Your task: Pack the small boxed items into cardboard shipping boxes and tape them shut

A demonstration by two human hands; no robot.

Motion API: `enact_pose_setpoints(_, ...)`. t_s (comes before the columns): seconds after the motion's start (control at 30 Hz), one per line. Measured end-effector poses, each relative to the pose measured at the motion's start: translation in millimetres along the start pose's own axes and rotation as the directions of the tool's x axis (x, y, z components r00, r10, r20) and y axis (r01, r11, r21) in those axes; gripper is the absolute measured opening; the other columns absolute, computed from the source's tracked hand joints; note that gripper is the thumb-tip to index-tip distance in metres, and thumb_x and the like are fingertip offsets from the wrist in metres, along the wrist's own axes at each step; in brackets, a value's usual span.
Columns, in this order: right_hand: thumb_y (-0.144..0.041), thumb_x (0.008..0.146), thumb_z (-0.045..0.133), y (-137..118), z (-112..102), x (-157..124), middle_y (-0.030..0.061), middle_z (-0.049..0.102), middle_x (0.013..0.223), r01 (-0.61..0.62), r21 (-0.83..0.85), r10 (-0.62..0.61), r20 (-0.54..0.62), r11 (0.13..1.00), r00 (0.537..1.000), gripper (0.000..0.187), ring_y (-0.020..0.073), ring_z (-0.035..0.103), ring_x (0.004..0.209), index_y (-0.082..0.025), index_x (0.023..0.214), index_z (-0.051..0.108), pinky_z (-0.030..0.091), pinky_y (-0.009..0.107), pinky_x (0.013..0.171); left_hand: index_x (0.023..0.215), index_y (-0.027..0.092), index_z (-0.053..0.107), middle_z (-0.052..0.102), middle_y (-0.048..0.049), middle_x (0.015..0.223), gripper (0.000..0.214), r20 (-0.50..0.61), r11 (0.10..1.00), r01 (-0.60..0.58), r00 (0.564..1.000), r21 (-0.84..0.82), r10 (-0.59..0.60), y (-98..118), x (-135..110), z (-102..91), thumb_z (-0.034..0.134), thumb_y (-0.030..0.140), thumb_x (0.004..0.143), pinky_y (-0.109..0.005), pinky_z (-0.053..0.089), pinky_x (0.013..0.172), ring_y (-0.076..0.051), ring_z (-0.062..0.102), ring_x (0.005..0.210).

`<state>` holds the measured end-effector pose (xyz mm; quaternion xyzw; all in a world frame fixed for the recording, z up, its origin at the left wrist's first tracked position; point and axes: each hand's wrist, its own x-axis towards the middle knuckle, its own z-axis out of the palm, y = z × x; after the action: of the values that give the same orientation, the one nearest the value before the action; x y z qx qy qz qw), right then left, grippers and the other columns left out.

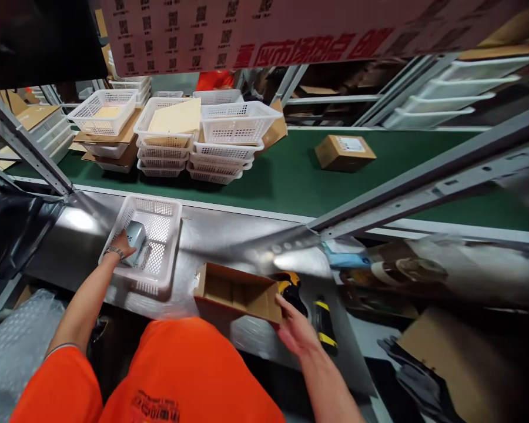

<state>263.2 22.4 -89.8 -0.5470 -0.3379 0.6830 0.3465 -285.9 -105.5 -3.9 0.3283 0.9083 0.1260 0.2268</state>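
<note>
My left hand point(122, 247) reaches into a white perforated plastic basket point(176, 235) on the metal bench. Its fingers are closed on a small grey-blue box point(136, 234) at the basket's left side. An open, topless cardboard box point(233, 302) stands on the bench to the right of the basket, its inside bare brown. At that box's right end, my right hand point(294, 326) grips the cardboard wall. Just behind the right hand lies a black and yellow tool point(291, 285), partly hidden by the box. A black and yellow knife-like tool point(325, 326) rests farther right.
Beyond the bench runs a green conveyor belt point(291, 188) bearing stacked white baskets point(238, 123) and a sealed carton point(345, 153). A slanting metal post point(423, 176) rises at the right. Bubble wrap point(22, 346) hangs at lower left; a sign with codes point(247, 35) crosses the top.
</note>
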Motion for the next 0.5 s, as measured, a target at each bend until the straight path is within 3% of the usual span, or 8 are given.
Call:
enact_pose_setpoints(0.07, -0.056, 0.06, 0.094, -3.7, -5.8, 1.0, 0.0137, 0.091, 0.115, -0.093, 0.012, 0.092, 0.015, 0.996, 0.996, 0.043, 0.0439, 0.083, 0.132, -0.028, 0.089, 0.08, 0.074, 0.054, 0.106, 0.149, 0.009, 0.06, 0.079, -0.0271, 0.145, 0.072, -0.029, 0.999, 0.022, 0.999, 0.044, -0.021, 6.6, -6.6, -2.7, 0.094, 0.029, 0.089, -0.04, 0.056, 0.117, -0.04, 0.077, 0.139)
enact_pose_setpoints(0.17, -0.051, 0.062, 0.093, -2.8, -12.3, 5.5, 0.0116, 0.09, 0.113, -0.131, 0.018, 0.131, -0.007, 0.991, 0.991, 0.04, 0.0406, 0.084, 0.128, -0.028, 0.092, 0.081, 0.075, 0.051, 0.101, 0.161, 0.009, 0.052, 0.076, -0.0244, 0.151, 0.074, -0.101, 0.997, 0.03, 0.995, 0.077, -0.023, 14.7, -19.2, -30.2, 0.085, 0.029, 0.098, -0.042, 0.056, 0.119, -0.039, 0.075, 0.141)
enact_pose_setpoints(0.23, -0.05, 0.063, 0.094, -0.6, -13.6, 7.8, 0.0112, 0.09, 0.111, -0.12, 0.02, 0.12, 0.01, 0.993, 0.993, 0.042, 0.0389, 0.085, 0.126, -0.027, 0.096, 0.083, 0.075, 0.049, 0.101, 0.17, 0.012, 0.046, 0.076, -0.0203, 0.154, 0.082, -0.175, 0.997, -0.048, 0.983, 0.052, 0.056, 27.1, -34.7, -52.9, 0.083, 0.03, 0.099, -0.04, 0.057, 0.119, -0.037, 0.074, 0.141)
enact_pose_setpoints(0.3, -0.05, 0.064, 0.096, 0.2, -12.5, 7.7, 0.0112, 0.09, 0.111, -0.108, 0.028, 0.107, 0.051, 0.994, 0.993, 0.044, 0.0375, 0.085, 0.125, -0.027, 0.1, 0.084, 0.074, 0.048, 0.102, 0.18, 0.014, 0.039, 0.072, -0.0173, 0.16, 0.094, -0.236, 0.977, -0.214, 0.949, 0.011, 0.211, 49.9, -58.1, -66.0, 0.083, 0.031, 0.097, -0.04, 0.056, 0.124, -0.036, 0.071, 0.146)
enact_pose_setpoints(0.4, -0.054, 0.065, 0.098, -3.5, -8.2, 1.2, 0.0103, 0.09, 0.109, -0.087, 0.036, 0.083, 0.107, 0.996, 0.991, 0.046, 0.0357, 0.085, 0.122, -0.028, 0.099, 0.084, 0.072, 0.047, 0.104, 0.189, 0.015, 0.029, 0.059, -0.0181, 0.176, 0.113, -0.204, 0.859, -0.512, 0.844, -0.027, 0.497, 98.4, -102.1, -53.6, 0.085, 0.036, 0.093, -0.049, 0.048, 0.138, -0.04, 0.055, 0.164)
enact_pose_setpoints(0.5, -0.063, 0.069, 0.098, -10.9, -3.2, -9.1, 0.0095, 0.091, 0.109, -0.022, 0.007, 0.021, 0.159, 1.0, 0.987, 0.052, 0.0342, 0.086, 0.121, -0.027, 0.105, 0.085, 0.071, 0.047, 0.105, 0.192, 0.019, 0.028, 0.056, -0.0189, 0.178, 0.121, 0.009, 0.654, -0.744, 0.659, -0.133, 0.752, 143.4, -139.7, -6.6, 0.087, 0.038, 0.089, -0.056, 0.046, 0.141, -0.043, 0.053, 0.165)
